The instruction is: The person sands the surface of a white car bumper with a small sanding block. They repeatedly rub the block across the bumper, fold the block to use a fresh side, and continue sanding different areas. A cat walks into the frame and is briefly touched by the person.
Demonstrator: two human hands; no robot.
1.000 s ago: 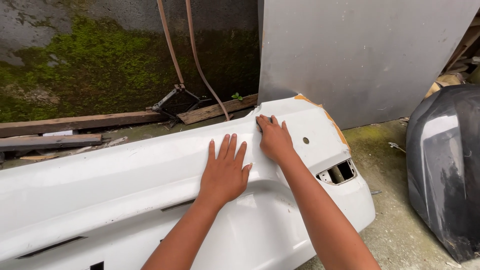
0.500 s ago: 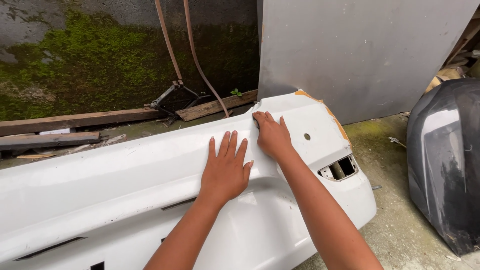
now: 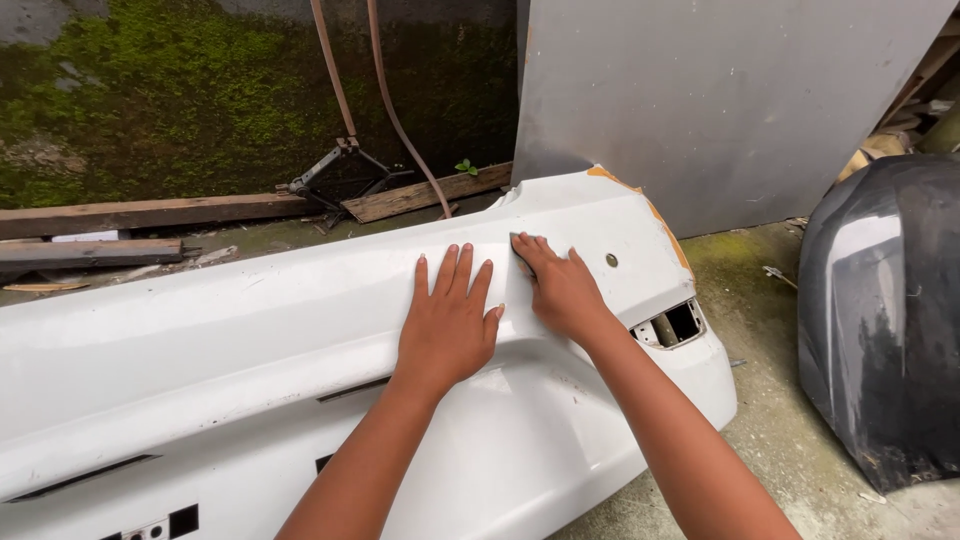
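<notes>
Left hand (image 3: 447, 325): laid flat, fingers spread, on white plastic car bumper (image 3: 200, 350).
Right hand (image 3: 562, 290): pressed flat at 2 o'clock, small greenish pad (image 3: 519, 240) under fingertips.

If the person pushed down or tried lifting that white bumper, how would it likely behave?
The white bumper looks like a thin, long moulded shell, so it is probably light for its size and may flex under the left hand and right hand. Its glossy surface could be slippery. Resting on a curved edge on the concrete floor, it might rock or slide.
</notes>
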